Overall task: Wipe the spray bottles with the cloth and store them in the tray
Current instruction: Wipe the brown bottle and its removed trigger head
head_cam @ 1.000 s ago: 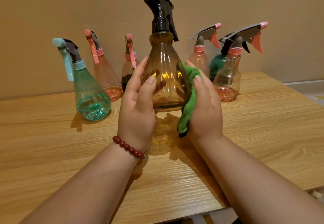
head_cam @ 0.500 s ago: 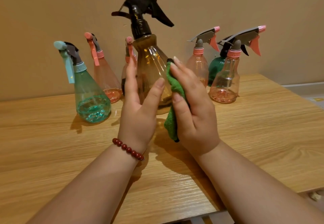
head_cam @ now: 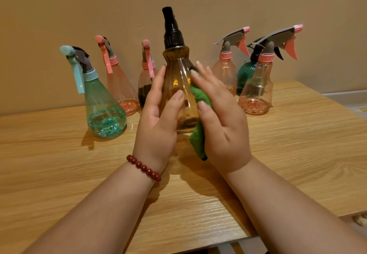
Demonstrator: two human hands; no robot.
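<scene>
An amber spray bottle [head_cam: 178, 86] with a black spray head stands upright just above the wooden table [head_cam: 59, 164]. My left hand [head_cam: 156, 130] grips its left side, thumb across the front. My right hand [head_cam: 224, 126] holds a green cloth [head_cam: 198, 134] against the bottle's right side, thumb over the cloth and fingers reaching up toward the shoulder. The cloth's lower end hangs below my palm. No tray shows in this view.
Along the wall stand a teal bottle [head_cam: 103, 110], two pink ones [head_cam: 121, 90] [head_cam: 146, 82] on the left, and two pink ones [head_cam: 226, 75] [head_cam: 256, 92] plus a dark green one [head_cam: 245, 75] on the right. The table's front edge is near my forearms.
The amber bottle was turned and tipped left, then came back upright with its spray head facing away. My right hand slid the cloth from the right side across the front.
</scene>
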